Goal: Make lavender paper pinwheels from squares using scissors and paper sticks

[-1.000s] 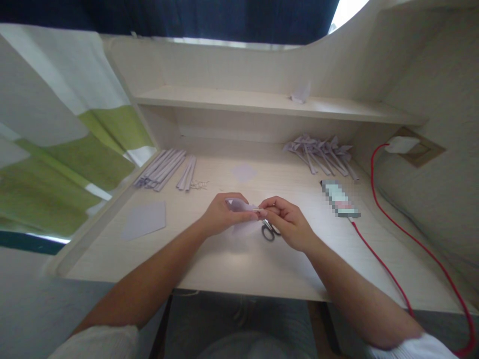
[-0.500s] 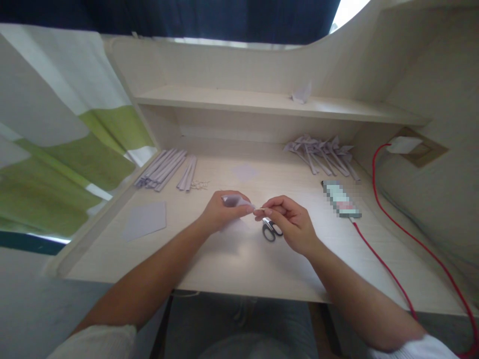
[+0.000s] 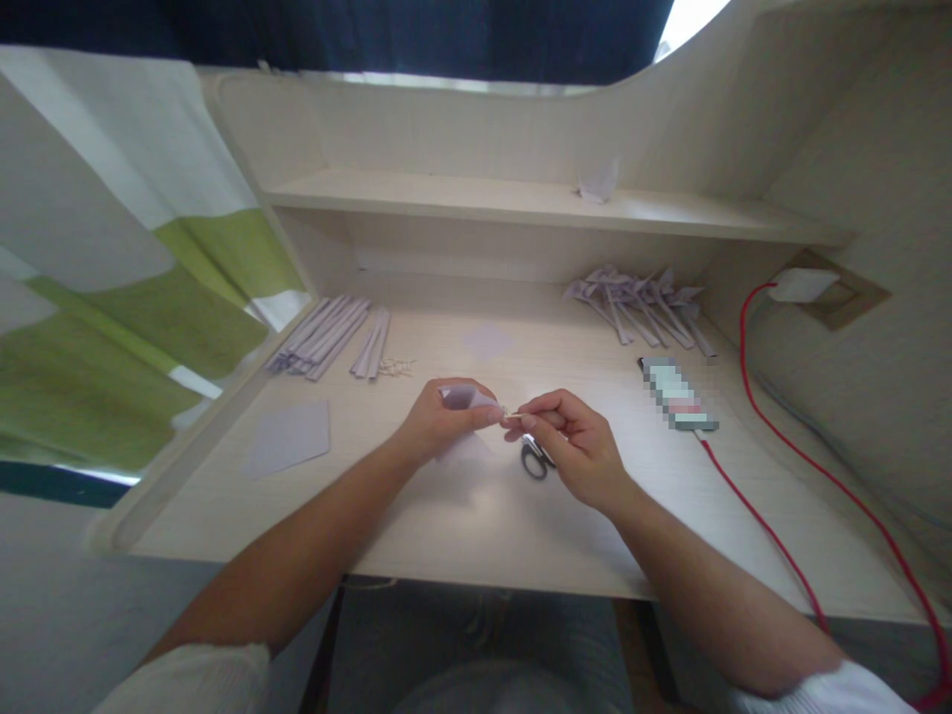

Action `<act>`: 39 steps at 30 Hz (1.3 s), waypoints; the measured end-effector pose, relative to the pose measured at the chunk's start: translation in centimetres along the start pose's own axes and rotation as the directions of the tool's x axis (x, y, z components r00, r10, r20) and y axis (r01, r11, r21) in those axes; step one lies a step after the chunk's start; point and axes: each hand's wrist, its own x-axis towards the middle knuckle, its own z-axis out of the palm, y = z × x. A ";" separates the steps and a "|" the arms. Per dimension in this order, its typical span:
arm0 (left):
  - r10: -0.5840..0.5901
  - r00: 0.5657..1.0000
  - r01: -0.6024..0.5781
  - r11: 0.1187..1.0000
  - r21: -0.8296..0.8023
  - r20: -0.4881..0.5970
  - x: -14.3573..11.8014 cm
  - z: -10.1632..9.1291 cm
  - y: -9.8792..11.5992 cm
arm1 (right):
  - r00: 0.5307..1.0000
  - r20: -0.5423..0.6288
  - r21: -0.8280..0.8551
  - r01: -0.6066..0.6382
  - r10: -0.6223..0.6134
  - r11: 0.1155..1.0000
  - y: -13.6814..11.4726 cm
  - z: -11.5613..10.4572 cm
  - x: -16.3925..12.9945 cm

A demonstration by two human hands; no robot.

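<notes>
My left hand (image 3: 435, 426) is closed on a folded piece of pale lilac paper (image 3: 459, 398), whose corner meets the fingertips. My right hand (image 3: 584, 451) pinches a short, thin, pale strip (image 3: 516, 415) against that corner; whether it is string or wire I cannot tell. Both sets of fingertips nearly touch above the desk. Below them lies a pair of black-handled scissors (image 3: 532, 462), partly covered by my right hand. Left of the hands rest several rolled paper sticks (image 3: 327, 337), a smaller group of paper sticks (image 3: 370, 344) and some thin pale strips (image 3: 397, 368).
Paper pinwheels on sticks (image 3: 644, 297) are piled at the back right. A phone (image 3: 676, 395) with a red cable (image 3: 759, 531) lies to the right. Flat paper sheets (image 3: 290, 436) are on the left, one paper square (image 3: 488, 341) further back. A shelf (image 3: 446, 198) holds a folded paper piece (image 3: 599, 183).
My right hand has shifted very slightly left, covering a little more of the scissors. The left hand keeps its hold on the paper.
</notes>
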 end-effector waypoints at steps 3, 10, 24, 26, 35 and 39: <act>0.003 1.000 -0.003 1.000 -0.005 -0.004 0.0 0.1 0.0 | 1.000 0.000 0.010 -0.005 0.005 1.000 0.0 0.0 0.0; 0.012 0.999 -0.012 1.000 0.005 -0.033 -0.1 0.2 0.5 | 0.992 0.091 0.257 -0.108 0.087 0.960 0.2 0.3 0.5; 0.018 1.000 -0.018 1.000 0.023 0.000 -0.6 0.6 0.5 | 0.976 0.149 0.300 -0.195 0.156 0.934 0.6 0.1 0.9; 0.030 1.000 -0.030 0.999 0.042 -0.002 -0.7 0.6 0.6 | 0.983 0.123 0.282 -0.165 0.135 0.945 0.6 0.1 0.8; 0.065 0.998 -0.064 0.992 0.107 -0.002 -1.0 1.0 0.9 | 0.999 0.048 -0.039 0.003 -0.002 0.999 0.0 -0.3 0.1; 0.072 0.997 -0.075 0.988 0.135 0.028 -0.9 1.0 0.6 | 0.999 0.037 -0.172 0.032 -0.026 0.985 0.0 -0.8 0.2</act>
